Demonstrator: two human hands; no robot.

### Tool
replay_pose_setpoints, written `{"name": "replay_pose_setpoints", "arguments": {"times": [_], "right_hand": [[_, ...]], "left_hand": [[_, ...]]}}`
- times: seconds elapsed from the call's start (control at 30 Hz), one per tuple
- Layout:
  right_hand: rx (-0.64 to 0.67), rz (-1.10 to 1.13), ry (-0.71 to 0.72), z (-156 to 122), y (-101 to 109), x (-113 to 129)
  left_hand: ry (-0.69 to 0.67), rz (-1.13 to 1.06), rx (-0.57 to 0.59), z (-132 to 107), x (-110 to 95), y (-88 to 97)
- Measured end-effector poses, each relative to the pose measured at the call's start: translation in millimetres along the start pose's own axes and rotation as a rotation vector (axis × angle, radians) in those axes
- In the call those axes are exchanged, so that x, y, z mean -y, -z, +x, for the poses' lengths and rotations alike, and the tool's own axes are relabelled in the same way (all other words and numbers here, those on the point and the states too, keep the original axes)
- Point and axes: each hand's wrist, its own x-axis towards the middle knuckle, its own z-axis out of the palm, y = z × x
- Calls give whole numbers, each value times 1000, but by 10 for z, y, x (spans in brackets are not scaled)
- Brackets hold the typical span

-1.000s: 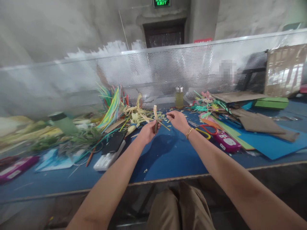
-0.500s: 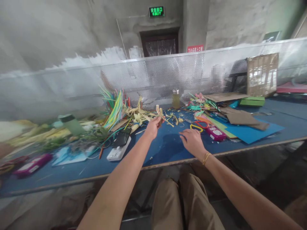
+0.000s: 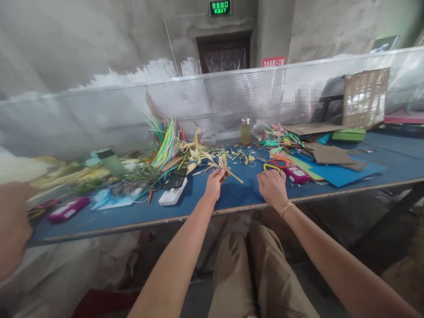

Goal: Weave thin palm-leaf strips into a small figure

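Observation:
My left hand point(image 3: 216, 182) pinches a bundle of pale dried husk-like strips point(image 3: 224, 164), held just above the blue table point(image 3: 238, 194). One long strip sticks out of it to the right. My right hand point(image 3: 273, 185), with a gold bracelet on the wrist, is low over the table, palm down and fingers loosely bent. Nothing shows in it, though its fingertips are partly hidden. Just beyond its fingers lie scissors with yellow and red handles point(image 3: 272, 166). A purple-and-white pack point(image 3: 297, 174) lies to their right.
Loose husk pieces point(image 3: 198, 152) and coloured strips point(image 3: 167, 143) are heaped at the back left. A phone point(image 3: 175, 179) rests on a white power bank point(image 3: 172, 192). Blue paper point(image 3: 351, 172) and cardboard point(image 3: 331, 154) cover the right. Another person's blurred arm point(image 3: 13, 225) appears far left.
My left hand has drawn nearer with the husk bundle, which is now tilted to the right. My right hand has shifted toward the scissors, its fingers more bent. The view has turned slightly.

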Motion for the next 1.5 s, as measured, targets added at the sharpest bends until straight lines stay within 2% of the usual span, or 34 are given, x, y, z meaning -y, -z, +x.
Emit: {"name": "replay_pose_setpoints", "arguments": {"times": [0.3, 0.6, 0.93, 1.27, 1.5], "right_hand": [[-13, -3, -35, -17, -50, -56], [32, -5, -38, 2, -37, -73], [30, -13, -30, -20, -43, -54], [89, -23, 21, 6, -11, 10], [178, 19, 109, 92, -16, 206]], "left_hand": [[-19, -9, 20, -1, 21, 12], [-13, -15, 35, -9, -7, -15], [10, -25, 17, -33, -39, -21], [19, -15, 40, -48, -69, -47], [28, -74, 14, -20, -117, -73]]}}
